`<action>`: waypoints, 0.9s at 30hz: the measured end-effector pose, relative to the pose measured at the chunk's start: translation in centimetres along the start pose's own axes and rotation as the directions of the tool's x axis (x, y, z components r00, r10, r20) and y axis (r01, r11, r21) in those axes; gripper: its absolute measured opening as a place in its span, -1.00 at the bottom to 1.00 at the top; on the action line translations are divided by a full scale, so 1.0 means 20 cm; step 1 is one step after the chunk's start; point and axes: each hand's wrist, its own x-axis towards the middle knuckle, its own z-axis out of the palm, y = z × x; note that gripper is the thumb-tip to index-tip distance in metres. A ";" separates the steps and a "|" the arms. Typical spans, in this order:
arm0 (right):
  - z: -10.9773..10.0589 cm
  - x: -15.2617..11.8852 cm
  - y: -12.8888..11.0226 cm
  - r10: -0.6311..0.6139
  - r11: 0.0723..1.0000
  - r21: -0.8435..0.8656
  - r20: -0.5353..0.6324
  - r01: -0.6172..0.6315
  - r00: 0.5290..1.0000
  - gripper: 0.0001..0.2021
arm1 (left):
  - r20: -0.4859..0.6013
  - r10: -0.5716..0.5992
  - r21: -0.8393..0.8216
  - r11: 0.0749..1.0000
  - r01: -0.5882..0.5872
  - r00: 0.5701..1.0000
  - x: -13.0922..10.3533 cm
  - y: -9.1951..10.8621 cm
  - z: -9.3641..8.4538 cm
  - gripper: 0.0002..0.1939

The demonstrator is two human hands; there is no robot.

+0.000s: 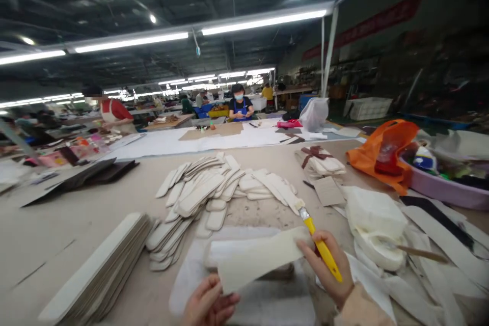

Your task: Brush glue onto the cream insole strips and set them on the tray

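A pale cream strip [263, 260] is stretched, slightly tilted, between my two hands. My left hand [212, 300] pinches its lower left corner. In my right hand [334, 262] lies a paintbrush [324, 252] with a yellow handle, its bristles pointing up and away; the fingertips of that hand also touch the strip's right end. Beneath the strip, a low stack of similar pieces [277, 271] rests on a white sheet [191, 275] and is partly hidden. Beyond my hands, many cream rounded-end pieces [202, 191] are fanned out in overlapping rows.
At left stands a long stack of strips [103, 260], with dark sheets [103, 173] behind it. On the right are a white plastic-lined tub [378, 224] with a stick, an orange bag [382, 150] and a lilac basin [451, 191]. A co-worker [240, 104] sits across the table.
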 end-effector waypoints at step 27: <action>0.21 0.00 0.10 -0.147 0.936 -0.272 0.278 0.224 0.949 -0.84 | 0.040 0.419 0.835 0.484 -0.261 0.907 0.44 0.24 -0.23 -0.71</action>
